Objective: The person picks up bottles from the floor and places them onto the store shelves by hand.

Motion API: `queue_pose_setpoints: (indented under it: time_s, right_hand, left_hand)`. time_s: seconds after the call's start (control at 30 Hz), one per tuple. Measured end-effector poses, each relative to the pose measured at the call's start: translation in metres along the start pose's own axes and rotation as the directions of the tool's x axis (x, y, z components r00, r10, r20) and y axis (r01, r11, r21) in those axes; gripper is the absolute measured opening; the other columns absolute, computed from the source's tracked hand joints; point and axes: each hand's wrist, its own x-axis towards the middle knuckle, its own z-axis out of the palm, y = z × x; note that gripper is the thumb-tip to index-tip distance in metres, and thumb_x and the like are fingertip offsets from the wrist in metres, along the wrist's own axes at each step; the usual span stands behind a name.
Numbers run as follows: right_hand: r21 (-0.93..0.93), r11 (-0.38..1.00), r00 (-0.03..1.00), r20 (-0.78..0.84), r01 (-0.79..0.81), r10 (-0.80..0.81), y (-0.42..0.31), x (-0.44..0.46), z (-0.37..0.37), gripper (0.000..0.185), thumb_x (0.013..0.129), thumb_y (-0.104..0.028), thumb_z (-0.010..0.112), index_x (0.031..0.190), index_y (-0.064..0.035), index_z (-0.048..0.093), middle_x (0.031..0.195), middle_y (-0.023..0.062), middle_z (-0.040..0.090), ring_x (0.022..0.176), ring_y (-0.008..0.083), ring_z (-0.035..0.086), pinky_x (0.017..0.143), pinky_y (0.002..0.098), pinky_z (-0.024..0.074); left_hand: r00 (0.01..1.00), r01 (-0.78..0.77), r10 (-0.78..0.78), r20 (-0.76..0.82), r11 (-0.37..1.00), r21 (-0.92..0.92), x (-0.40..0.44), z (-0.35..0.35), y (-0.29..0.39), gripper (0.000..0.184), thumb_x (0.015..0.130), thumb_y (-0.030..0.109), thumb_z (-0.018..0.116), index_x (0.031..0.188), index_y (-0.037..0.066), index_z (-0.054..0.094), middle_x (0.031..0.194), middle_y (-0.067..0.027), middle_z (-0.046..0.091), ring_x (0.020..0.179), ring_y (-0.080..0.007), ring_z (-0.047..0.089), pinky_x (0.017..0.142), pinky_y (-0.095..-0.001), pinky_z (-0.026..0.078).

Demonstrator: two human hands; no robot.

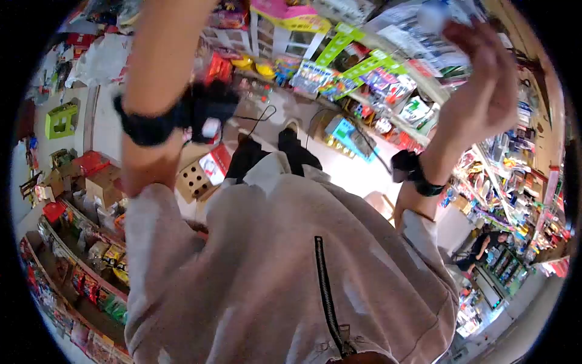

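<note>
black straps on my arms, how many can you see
2. The left strap goes around your left forearm, and the right strap goes around your right forearm. Others could be hidden under the sleeves.

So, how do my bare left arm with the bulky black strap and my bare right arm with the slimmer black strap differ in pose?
Your left arm runs out past the top edge, hiding its hand; your right arm ends in a visible right hand, fingers at a blurred pale thing. The left arm looks straighter; the right bends at the wrist.
</note>
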Motion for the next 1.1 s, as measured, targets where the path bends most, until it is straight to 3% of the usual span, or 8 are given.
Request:
queue_pose_setpoints:
  time_s: [0.23,0.27,0.37,0.67,0.77,0.83,0.9,1.1]
  right_hand:
    - [-0.173,0.709,0.626,0.36,-0.683,0.691,0.054,-0.2,0.076,0.026,0.102,-0.013,0.053,0.12,0.0037,0.064,0.098,0.0133,0.072,0.089,0.0199,0.07,0.081,0.0315,0.057]
    - [-0.134,0.594,0.499,0.417,-0.793,0.76,0.066,-0.234,0.093,0.026,0.102,-0.013,0.052,0.119,0.0032,0.064,0.101,0.0129,0.072,0.091,0.0194,0.07,0.08,0.0317,0.0574]
    - [-0.193,0.241,0.123,0.48,-0.951,0.869,0.12,-0.357,0.143,0.024,0.1,-0.015,0.056,0.117,0.0008,0.065,0.106,0.0117,0.071,0.095,0.0184,0.069,0.08,0.0322,0.0587]
    - [-0.718,0.4,0.18,0.365,-0.57,0.913,0.367,-0.714,0.256,0.042,0.084,-0.02,0.075,0.12,-0.0041,0.061,0.101,0.0156,0.072,0.092,0.029,0.071,0.084,0.039,0.0561]
    - [-0.781,0.553,0.358,0.448,-0.289,0.819,0.447,-0.772,0.3,0.072,0.078,-0.021,0.08,0.139,-0.009,0.045,0.125,0.0205,0.062,0.108,0.0367,0.065,0.091,0.0463,0.0529]
    - [-0.599,0.475,0.316,0.356,-0.645,0.879,0.468,-0.762,0.344,0.072,0.077,-0.021,0.081,0.139,-0.0109,0.046,0.131,0.0224,0.056,0.113,0.0385,0.062,0.09,0.0477,0.0527]
    - [-0.768,0.577,0.392,0.458,-0.277,0.798,0.491,-0.763,0.37,0.065,0.078,-0.024,0.079,0.136,-0.0122,0.05,0.12,0.0219,0.063,0.107,0.0381,0.065,0.087,0.0485,0.0537]
    - [-0.787,0.613,0.162,0.615,0.069,0.771,0.536,-0.768,0.385,0.043,0.08,-0.028,0.075,0.115,-0.0081,0.061,0.097,0.0182,0.071,0.092,0.0389,0.069,0.082,0.0502,0.0555]
  left_hand:
    - [0.868,0.493,-0.47,0.161,0.855,-0.162,-0.335,0.068,-0.196,0.02,0.092,0.015,0.069,0.109,0.005,0.064,0.076,-0.006,0.063,0.067,-0.0145,0.061,0.061,-0.0281,0.05]
    - [0.566,0.823,-0.693,0.446,0.51,-0.252,-0.362,0.059,-0.191,0.022,0.091,0.01,0.067,0.112,0.004,0.062,0.083,-0.0057,0.064,0.071,-0.0153,0.064,0.064,-0.03,0.052]
    - [0.368,0.899,-0.704,0.607,0.103,-0.426,-0.511,0.114,-0.239,0.027,0.089,0.008,0.067,0.115,0.002,0.061,0.086,-0.0089,0.067,0.072,-0.0185,0.068,0.066,-0.0317,0.054]
    - [-0.045,0.926,-0.758,0.651,-0.276,-0.258,-0.687,0.242,-0.291,0.025,0.1,0.017,0.062,0.124,0.01,0.06,0.092,-0.0062,0.071,0.064,-0.0089,0.058,0.056,-0.0255,0.047]
    - [-0.024,0.845,-0.783,0.621,-0.348,-0.406,-0.738,0.284,-0.292,0.026,0.103,0.019,0.06,0.126,0.007,0.058,0.094,-0.0071,0.07,0.074,-0.0107,0.062,0.063,-0.0269,0.05]
    - [-0.02,0.688,-0.76,0.65,-0.482,-0.542,-0.768,0.309,-0.286,0.024,0.103,0.014,0.06,0.125,0.006,0.059,0.093,-0.008,0.07,0.077,-0.0127,0.065,0.065,-0.0283,0.053]
    - [0.003,0.499,-0.75,0.661,-0.572,-0.651,-0.785,0.327,-0.288,0.022,0.102,0.01,0.059,0.123,0.005,0.059,0.092,-0.0089,0.07,0.079,-0.0148,0.069,0.068,-0.0297,0.056]
    - [-0.084,0.496,-0.762,0.642,-0.591,-0.636,-0.781,0.348,-0.283,0.027,0.103,0.02,0.061,0.125,0.005,0.061,0.099,-0.0085,0.069,0.093,-0.0177,0.067,0.082,-0.0341,0.057]
